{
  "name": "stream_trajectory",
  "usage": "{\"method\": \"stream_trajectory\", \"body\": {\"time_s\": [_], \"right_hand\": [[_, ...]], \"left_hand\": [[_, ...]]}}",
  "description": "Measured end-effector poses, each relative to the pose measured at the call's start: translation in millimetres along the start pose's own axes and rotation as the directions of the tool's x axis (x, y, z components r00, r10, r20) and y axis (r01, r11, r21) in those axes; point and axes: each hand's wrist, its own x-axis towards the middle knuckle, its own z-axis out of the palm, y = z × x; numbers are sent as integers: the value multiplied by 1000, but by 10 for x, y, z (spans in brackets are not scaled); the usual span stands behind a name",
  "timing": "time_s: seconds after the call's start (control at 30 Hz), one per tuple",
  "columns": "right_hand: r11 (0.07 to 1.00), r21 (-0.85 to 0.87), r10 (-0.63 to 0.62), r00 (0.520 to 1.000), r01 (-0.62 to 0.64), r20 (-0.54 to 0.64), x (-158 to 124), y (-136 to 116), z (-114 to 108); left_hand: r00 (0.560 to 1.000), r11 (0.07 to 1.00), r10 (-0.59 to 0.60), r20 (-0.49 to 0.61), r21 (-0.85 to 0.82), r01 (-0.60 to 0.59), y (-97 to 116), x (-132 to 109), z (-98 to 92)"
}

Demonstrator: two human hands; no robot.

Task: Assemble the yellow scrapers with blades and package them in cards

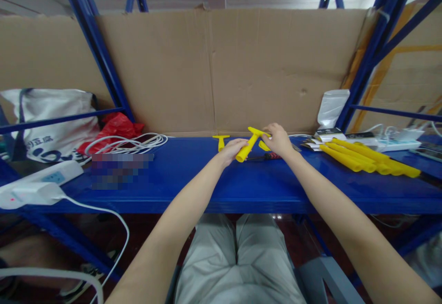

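A yellow T-shaped plastic piece [249, 146] is held above the blue shelf between my two hands. My left hand [233, 151] is closed around its tubular stem, whose round end faces me. At the right end of its crossbar, my right hand [277, 138] is closed with its fingertips pinching the bar. Just below my right hand lies another yellow piece [264, 146], partly hidden. A screwdriver with a red and black handle [272, 155] rests behind and under the hands. Left of them, a second yellow T-shaped piece [221, 143] is on the shelf.
Several yellow tubes [366, 155] lie on the right, beside small boxes [328, 134] and a white power strip [397, 144]. Coiled white cable [138, 143], a red bag [117, 126] and another power strip [41, 179] sit left. A cardboard wall [262, 64] closes the back.
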Motion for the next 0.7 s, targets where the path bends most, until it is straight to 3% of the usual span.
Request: {"method": "stream_trajectory", "body": {"time_s": [0.1,0.23,0.3,0.4,0.47,0.57,0.63,0.7], "right_hand": [[978,-108,180,984,-177,10,11,132,-55],[930,-64,366,901,-361,232,27,204,-110],[927,-36,365,878,-373,310,38,203,-109],[950,-64,311,909,-306,276,50,167,-85],[957,-70,290,921,-281,259,53,130,-70],[962,-7,265,924,-274,276,50,83,-51],[963,65,232,931,-260,282,43,65,-29],[958,152,194,938,-244,288,31,53,4]], "left_hand": [[998,997,42,57,63,-45,-37,13,-3],[989,988,74,130,122,-90,-88,41,3],[989,980,54,137,182,-79,-106,42,14],[988,938,59,141,332,-103,-141,42,18],[980,857,128,151,480,-186,-167,46,6],[946,631,284,159,711,-309,-177,41,-18],[926,483,341,163,815,-321,-152,17,-26],[931,391,334,150,876,-281,-110,-22,-26]]}}
